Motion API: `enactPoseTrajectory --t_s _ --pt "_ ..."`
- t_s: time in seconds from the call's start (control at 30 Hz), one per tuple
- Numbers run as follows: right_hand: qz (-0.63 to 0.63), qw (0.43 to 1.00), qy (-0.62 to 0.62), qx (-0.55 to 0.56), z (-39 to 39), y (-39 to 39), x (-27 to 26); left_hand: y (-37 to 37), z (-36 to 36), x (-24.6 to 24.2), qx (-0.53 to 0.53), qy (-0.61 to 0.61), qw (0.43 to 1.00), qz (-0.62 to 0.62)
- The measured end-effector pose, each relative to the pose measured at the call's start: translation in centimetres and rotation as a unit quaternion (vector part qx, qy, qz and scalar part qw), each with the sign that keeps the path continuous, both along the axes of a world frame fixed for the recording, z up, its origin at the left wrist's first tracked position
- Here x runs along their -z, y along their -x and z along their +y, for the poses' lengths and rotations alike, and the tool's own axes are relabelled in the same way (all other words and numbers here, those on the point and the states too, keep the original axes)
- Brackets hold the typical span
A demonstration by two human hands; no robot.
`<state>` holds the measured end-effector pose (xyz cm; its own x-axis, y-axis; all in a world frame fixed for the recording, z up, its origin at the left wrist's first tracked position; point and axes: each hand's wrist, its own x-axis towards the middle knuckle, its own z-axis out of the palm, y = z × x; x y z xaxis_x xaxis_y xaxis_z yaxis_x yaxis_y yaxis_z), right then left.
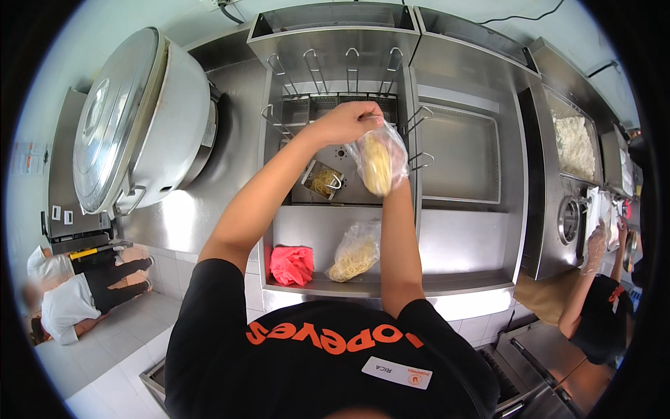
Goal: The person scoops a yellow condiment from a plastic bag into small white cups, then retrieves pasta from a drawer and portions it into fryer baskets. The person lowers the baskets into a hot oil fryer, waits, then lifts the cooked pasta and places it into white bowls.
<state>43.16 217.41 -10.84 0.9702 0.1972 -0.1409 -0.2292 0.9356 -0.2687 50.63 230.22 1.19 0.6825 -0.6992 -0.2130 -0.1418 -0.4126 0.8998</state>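
Note:
A clear plastic bag (378, 165) of pale yellow noodles hangs over the steel well (356, 195) in front of me. My left hand (346, 123) pinches the bag's top edge. Behind and under the bag, my right hand (399, 156) supports it, mostly hidden by the plastic. Below and left of the bag, a small metal basket (309, 180) holding noodles stands on the well's perforated floor. More wire-handled baskets (324, 102) line the back of the well. On the near ledge, a second bag of noodles (355, 256) lies right of a crumpled pink cloth (292, 265).
A large lidded metal pot (180, 120) stands on the left counter. To the right, a steel basin holds a shallow tray (460, 152). Farther right are a pan of white flour-like powder (576, 146) and a co-worker (596, 319) with a gloved hand. People (70, 314) appear at far left.

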Motion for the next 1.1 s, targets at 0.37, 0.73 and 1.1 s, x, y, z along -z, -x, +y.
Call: enactPoseTrajectory --t_s 0.37,0.73,1.1 --pt "0.355 0.928 -0.04 0.103 -2.6 -6.3 8.1 -3.7 -7.1 3.7 -0.059 -0.058 0.996 -0.039" --pt "0.284 0.913 0.283 0.073 -1.7 -1.7 1.9 -3.6 -7.3 0.1 -0.1 -0.019 0.995 -0.023" --pt "0.087 0.747 0.66 -0.004 -1.1 -0.8 -0.1 1.3 2.5 -9.4 -0.192 0.129 0.968 0.097"
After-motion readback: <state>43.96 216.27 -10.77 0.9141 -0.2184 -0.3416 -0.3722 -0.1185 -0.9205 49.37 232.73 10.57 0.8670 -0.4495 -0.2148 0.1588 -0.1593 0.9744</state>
